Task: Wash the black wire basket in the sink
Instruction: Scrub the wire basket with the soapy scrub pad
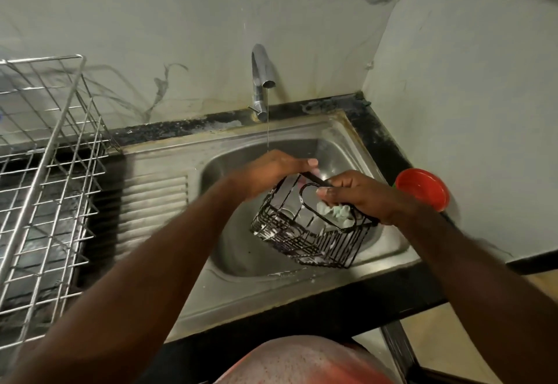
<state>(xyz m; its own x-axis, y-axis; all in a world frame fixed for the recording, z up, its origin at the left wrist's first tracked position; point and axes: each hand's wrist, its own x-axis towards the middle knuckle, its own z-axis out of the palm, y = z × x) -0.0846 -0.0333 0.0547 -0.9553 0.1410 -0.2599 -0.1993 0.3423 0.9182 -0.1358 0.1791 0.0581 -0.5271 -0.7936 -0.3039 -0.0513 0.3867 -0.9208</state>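
One black wire basket (305,232) hangs tilted above the bowl of the single steel sink (338,136), flecked with suds. The left hand (271,172) curls over its far rim, fingers grasping the wire. The right hand (359,196) grips the near rim and pinches one pale green sponge (335,212) against the wire. One tap (262,75) drops a thin stream of water onto the left hand. One red bowl (422,188) sits on the counter just right of the sink; one metal dish rack (45,172) stands to the left.
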